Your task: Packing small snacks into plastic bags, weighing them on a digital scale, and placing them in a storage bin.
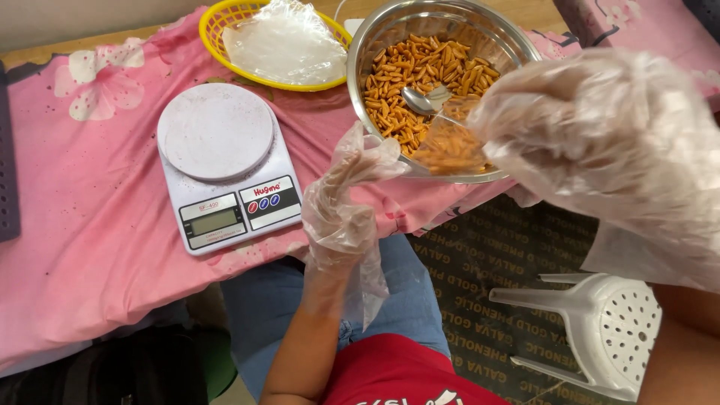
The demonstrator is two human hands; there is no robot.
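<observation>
Both of my hands wear loose clear plastic gloves. My left hand (346, 196) pinches the left edge of a small clear bag (450, 146) partly filled with orange snack sticks, held over the near rim of a steel bowl (375, 37). The bowl holds a heap of the same snack sticks (420, 67). My right hand (600, 135) is close to the camera at the bag's right side. It is closed on the handle of a metal spoon (422, 98), whose scoop rests on the sticks. The bag partly hides that grip.
A white digital kitchen scale (217, 161) with a bare round platform sits left of the bowl on a pink flowered cloth (82, 217). Behind it is a yellow basket (217, 19) of clear bags. A white plastic stool (600, 322) stands on the floor at lower right.
</observation>
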